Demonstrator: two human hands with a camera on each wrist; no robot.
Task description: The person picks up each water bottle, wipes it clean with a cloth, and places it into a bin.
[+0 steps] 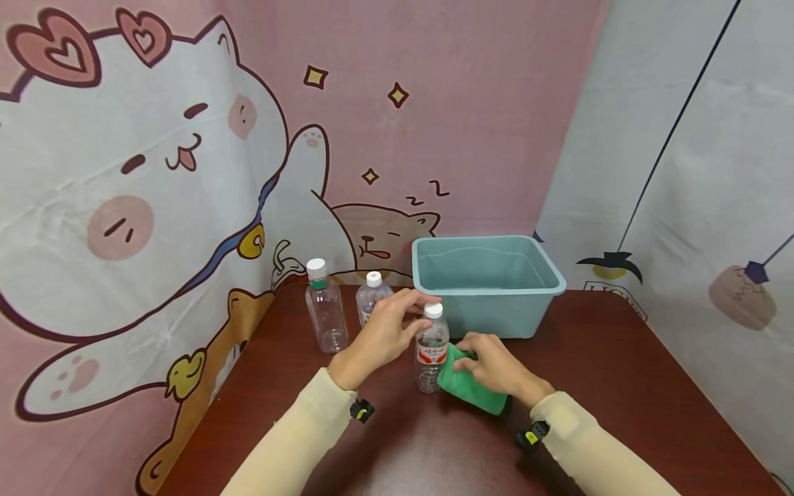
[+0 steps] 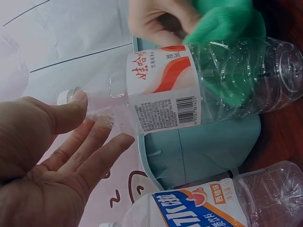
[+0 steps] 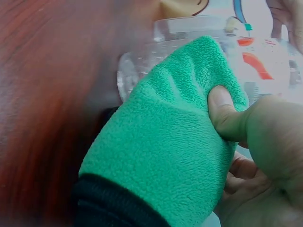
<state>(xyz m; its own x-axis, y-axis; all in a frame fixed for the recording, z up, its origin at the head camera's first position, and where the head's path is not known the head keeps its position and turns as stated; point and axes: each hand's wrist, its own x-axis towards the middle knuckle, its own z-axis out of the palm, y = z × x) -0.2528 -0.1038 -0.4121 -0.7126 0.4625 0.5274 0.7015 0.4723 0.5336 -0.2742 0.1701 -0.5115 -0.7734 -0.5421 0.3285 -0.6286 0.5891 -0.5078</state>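
Observation:
A clear plastic bottle (image 1: 431, 355) with a white cap and a red-and-white label stands upright on the table. My left hand (image 1: 387, 327) holds it by the neck, just under the cap, with the thumb on one side and fingertips on the other. In my right hand (image 1: 496, 365) is a green cloth (image 1: 468, 382) with a dark edge, pinched between thumb and fingers. The cloth lies against the lower side of the bottle, below the label. In the left wrist view, the green cloth (image 2: 227, 61) shows through the clear plastic.
Behind the bottle stands a blue-green plastic bin (image 1: 496, 313). To the left are a tall clear bottle (image 1: 327, 317) with a green neck ring and a shorter bottle (image 1: 372, 296) with a blue-and-orange label. A printed cloth backdrop (image 1: 484, 138) rises behind the dark red table (image 1: 397, 455).

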